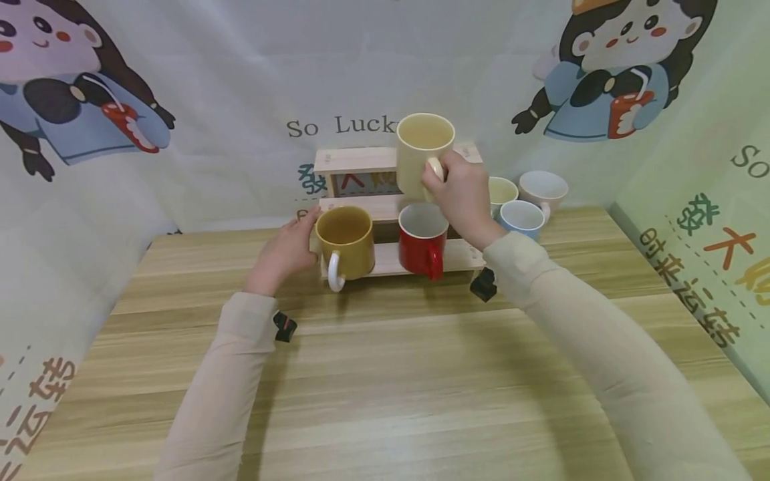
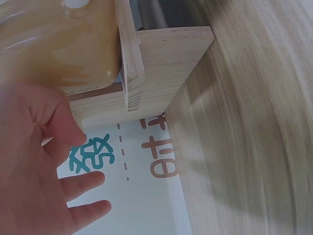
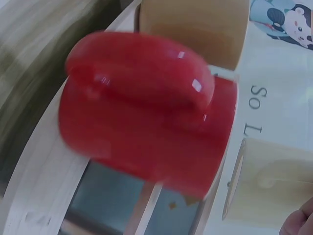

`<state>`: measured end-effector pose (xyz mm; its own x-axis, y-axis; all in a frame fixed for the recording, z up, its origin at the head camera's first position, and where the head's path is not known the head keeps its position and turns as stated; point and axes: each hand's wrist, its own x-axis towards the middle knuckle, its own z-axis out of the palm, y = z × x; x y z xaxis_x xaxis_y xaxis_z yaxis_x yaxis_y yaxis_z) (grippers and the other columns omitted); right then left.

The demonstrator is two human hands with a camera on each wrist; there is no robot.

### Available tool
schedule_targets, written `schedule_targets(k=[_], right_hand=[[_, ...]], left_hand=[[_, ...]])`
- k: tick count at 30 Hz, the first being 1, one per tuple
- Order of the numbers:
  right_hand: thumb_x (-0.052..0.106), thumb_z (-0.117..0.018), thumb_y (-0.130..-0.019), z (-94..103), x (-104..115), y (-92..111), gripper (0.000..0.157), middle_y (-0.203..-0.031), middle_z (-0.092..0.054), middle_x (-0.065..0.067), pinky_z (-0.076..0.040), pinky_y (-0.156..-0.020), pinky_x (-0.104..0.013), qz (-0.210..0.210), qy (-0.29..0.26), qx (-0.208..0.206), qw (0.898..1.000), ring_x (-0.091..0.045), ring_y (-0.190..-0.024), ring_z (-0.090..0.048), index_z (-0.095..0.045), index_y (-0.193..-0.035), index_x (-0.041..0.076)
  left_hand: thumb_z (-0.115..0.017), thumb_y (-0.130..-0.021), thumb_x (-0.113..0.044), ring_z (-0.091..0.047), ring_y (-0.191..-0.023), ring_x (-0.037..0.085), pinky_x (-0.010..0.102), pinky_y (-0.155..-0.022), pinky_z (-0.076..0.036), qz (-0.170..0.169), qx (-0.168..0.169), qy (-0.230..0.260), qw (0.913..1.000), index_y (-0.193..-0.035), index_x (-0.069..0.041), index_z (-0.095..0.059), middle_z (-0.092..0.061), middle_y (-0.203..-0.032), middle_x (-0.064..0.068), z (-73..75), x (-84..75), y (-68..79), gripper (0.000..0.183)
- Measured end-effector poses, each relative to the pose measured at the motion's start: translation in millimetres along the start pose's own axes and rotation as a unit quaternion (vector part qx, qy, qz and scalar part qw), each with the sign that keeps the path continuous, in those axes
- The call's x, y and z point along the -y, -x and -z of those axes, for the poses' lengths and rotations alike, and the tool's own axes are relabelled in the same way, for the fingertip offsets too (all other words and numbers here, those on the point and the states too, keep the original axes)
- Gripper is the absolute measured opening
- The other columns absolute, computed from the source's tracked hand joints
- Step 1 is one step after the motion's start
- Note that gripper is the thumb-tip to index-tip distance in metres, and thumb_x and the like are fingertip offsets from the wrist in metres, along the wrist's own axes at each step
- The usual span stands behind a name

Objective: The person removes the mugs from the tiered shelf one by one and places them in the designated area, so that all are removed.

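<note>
My right hand point(image 1: 463, 190) holds a cream mug point(image 1: 412, 160) by its handle, upright above the middle tier of a wooden step rack point(image 1: 355, 160). I cannot tell whether its base touches the rack. A mustard mug point(image 1: 351, 244) with a white handle stands at the left of the lowest tier. To its right on that tier is a red mug point(image 1: 418, 247), large in the right wrist view. My left hand point(image 1: 285, 250) is at the rack's left end beside the mustard mug, fingers extended in the left wrist view; contact there is unclear.
Right of the rack stand a pale yellow mug point(image 1: 502, 190), a white mug point(image 1: 544, 187) and a light blue mug point(image 1: 522, 217), close together. A printed cloth point(image 1: 240, 100) hangs behind the wooden table point(image 1: 385, 387) and along its sides.
</note>
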<state>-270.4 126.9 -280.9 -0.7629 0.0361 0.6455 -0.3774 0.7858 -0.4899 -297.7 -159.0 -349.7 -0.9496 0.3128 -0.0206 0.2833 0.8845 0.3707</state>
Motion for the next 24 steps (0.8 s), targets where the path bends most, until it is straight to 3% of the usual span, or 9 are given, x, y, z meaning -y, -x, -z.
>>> schedule_targets(k=[6,13,24], right_hand=[[0.017,-0.055,-0.088,11.7,-17,6,0.025,-0.062,-0.054,-0.014,-0.031,-0.052,-0.028,-0.013,0.005,-0.015,1.0,-0.028,-0.059,-0.049,-0.055,-0.071,-0.001],[0.015,-0.058,-0.085,27.8,-40,13,0.025,-0.058,-0.055,-0.015,-0.03,-0.049,-0.027,0.001,0.027,-0.066,0.997,-0.027,-0.053,-0.048,-0.055,-0.068,-0.002],[0.015,-0.058,-0.086,54.4,-75,23,0.026,-0.061,-0.057,-0.02,-0.031,-0.054,-0.031,-0.016,0.044,-0.087,0.995,-0.032,-0.057,-0.05,-0.054,-0.068,-0.004]], left_hand=[[-0.06,-0.074,-0.004,-0.027,-0.138,0.048,0.067,-0.102,-0.034,0.006,0.006,0.007,0.9999,-0.154,-0.014,-0.015,-0.033,-0.152,0.021,-2.2,0.3,2.5,0.093],[-0.06,-0.073,-0.004,-0.028,-0.138,0.048,0.068,-0.099,-0.036,0.006,0.003,0.009,0.9999,-0.154,-0.014,-0.015,-0.034,-0.151,0.021,-2.2,-0.6,3.2,0.094],[-0.06,-0.073,-0.003,-0.031,-0.136,0.049,0.065,-0.1,-0.037,0.001,-0.004,0.0,1.0,-0.154,-0.012,-0.016,-0.036,-0.149,0.023,0.4,-1.7,0.5,0.093]])
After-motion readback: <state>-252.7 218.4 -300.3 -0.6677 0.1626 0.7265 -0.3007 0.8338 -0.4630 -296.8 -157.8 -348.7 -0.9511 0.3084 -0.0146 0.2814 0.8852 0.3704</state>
